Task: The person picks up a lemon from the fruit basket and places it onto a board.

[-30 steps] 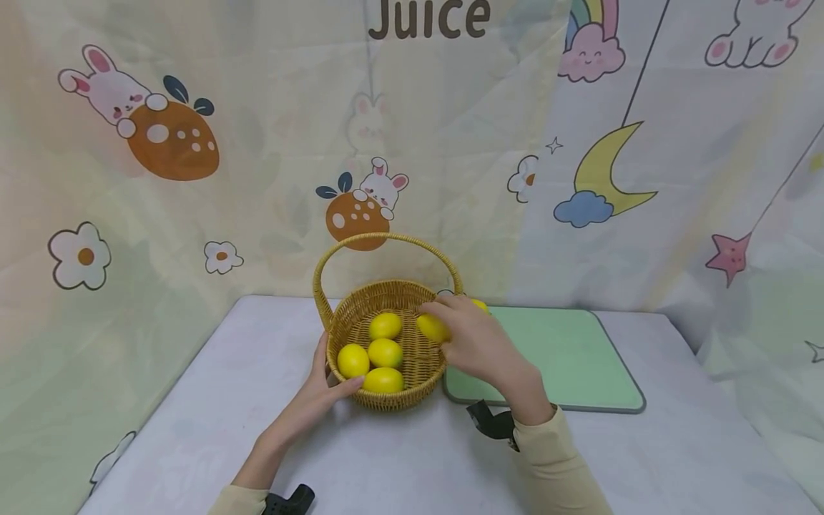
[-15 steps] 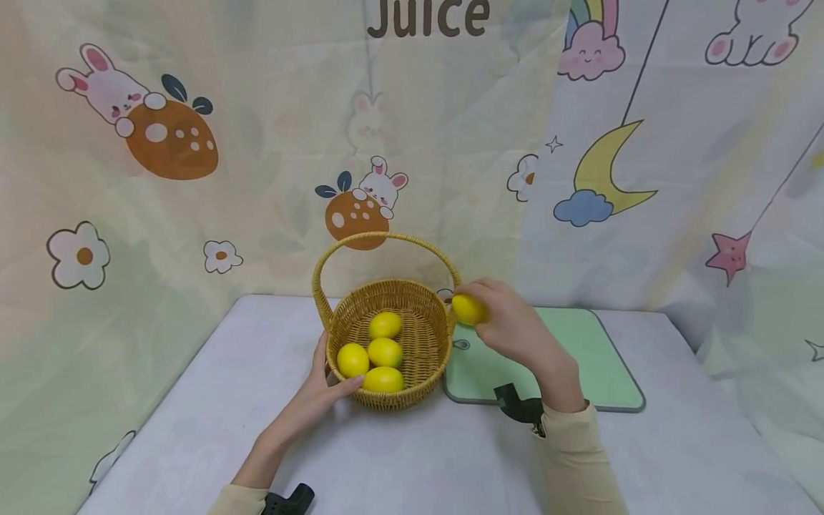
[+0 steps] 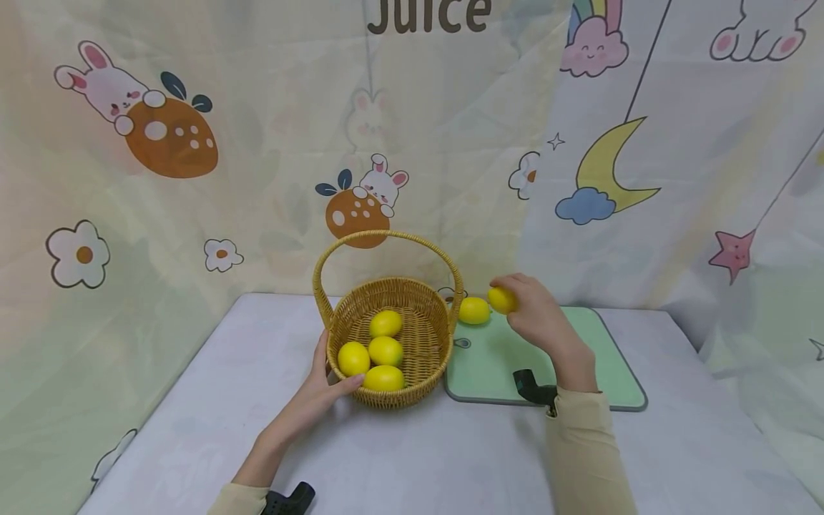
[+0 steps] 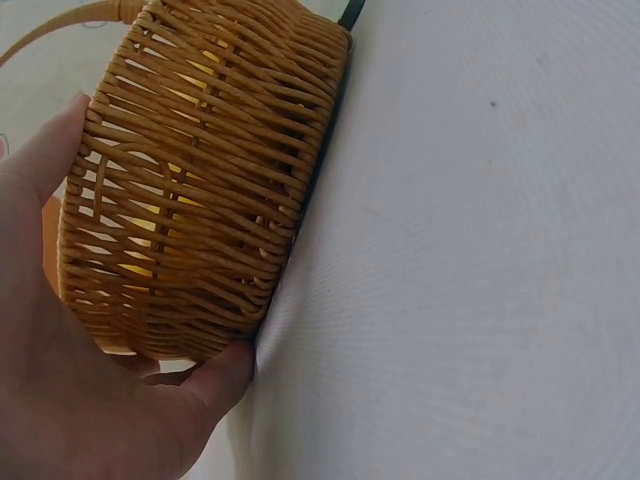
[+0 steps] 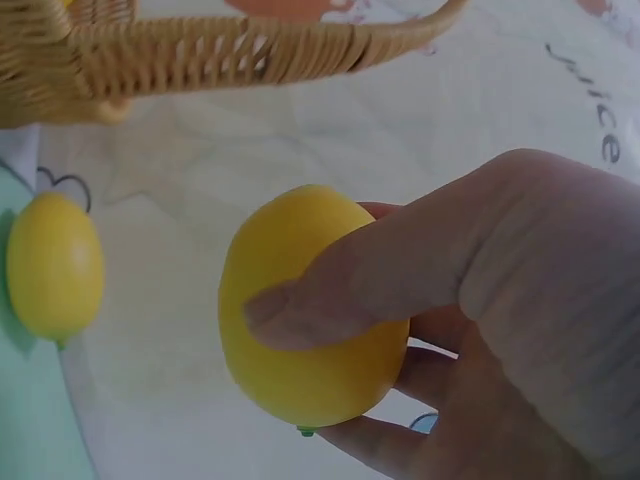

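Note:
A wicker basket (image 3: 426,343) with a tall arched handle stands at the middle of the table, several yellow lemons (image 3: 385,351) inside it. My left hand (image 3: 318,390) holds the basket's left side, thumb over the rim. In the left wrist view the fingers reach round the woven wall (image 4: 190,190). My right hand (image 3: 541,318) pinches one lemon (image 3: 501,300) above the back of a green cutting board (image 3: 496,379). In the right wrist view the thumb lies across that lemon's side (image 5: 280,240). Another lemon (image 3: 474,311) lies on the board's back left corner, close to the basket.
A white cloth covers the table (image 3: 412,465). Right behind its back edge hangs a printed curtain (image 3: 450,143). The basket's handle (image 3: 386,234) arches high over its opening, and the board lies directly right of the basket.
My right hand has lifted a lemon out of the basket and carried it right, over the board, past the lemon lying there. The left hand keeps its hold on the basket.

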Tool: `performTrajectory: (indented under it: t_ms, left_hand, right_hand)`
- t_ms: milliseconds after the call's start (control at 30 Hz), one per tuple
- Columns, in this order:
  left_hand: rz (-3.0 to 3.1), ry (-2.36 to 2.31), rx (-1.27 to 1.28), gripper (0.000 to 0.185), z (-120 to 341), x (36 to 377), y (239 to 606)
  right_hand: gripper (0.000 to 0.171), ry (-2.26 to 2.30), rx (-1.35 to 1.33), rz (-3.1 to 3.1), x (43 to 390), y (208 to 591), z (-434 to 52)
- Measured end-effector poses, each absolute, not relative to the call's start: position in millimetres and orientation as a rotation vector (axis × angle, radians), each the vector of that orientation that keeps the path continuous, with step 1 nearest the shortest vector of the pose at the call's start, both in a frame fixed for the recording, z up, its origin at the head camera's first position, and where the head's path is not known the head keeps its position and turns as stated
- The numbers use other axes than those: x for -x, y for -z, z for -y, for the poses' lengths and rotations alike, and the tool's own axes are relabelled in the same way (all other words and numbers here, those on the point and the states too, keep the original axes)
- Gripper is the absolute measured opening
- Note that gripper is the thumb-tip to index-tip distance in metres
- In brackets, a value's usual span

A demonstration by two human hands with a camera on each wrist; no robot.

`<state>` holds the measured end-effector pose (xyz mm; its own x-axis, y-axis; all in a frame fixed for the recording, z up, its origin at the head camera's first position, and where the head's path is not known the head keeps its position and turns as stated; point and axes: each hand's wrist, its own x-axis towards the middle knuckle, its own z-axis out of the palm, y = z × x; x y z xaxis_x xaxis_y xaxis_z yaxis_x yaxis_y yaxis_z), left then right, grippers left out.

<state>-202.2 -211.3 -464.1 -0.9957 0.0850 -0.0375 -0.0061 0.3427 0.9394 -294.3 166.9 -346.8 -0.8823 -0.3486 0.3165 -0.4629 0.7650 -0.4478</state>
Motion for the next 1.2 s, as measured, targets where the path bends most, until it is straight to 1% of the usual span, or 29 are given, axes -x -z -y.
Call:
performTrajectory:
  t_ms: [200, 400, 833, 1000, 1200]
  left_hand:
    - [-2.508, -1.751, -0.065, 0.107, 211.0, 202.2, 463.7]
    - [-2.509, -1.749, -0.057, 0.107, 210.6, 202.1, 463.5]
    - [-2.516, -1.742, -0.056, 0.106, 210.6, 202.8, 464.0]
    - [-2.514, -1.741, -0.059, 0.106, 210.7, 202.9, 463.8]
    - [-2.506, -1.740, -0.057, 0.108, 211.5, 202.7, 463.2]
  right_hand:
    - [0.054, -0.802, -0.591, 2.785, 310.1, 364.7, -175.0]
    - [0.055, -0.811, -0.537, 2.812, 328.3, 390.9, -183.0]
    - [0.051, -0.777, -0.571, 2.773, 353.5, 441.9, -196.0]
    - [0.051, -0.801, -0.548, 2.765, 356.6, 449.6, -197.6]
    - [0.054, -0.826, -0.549, 2.785, 356.0, 445.5, -196.3]
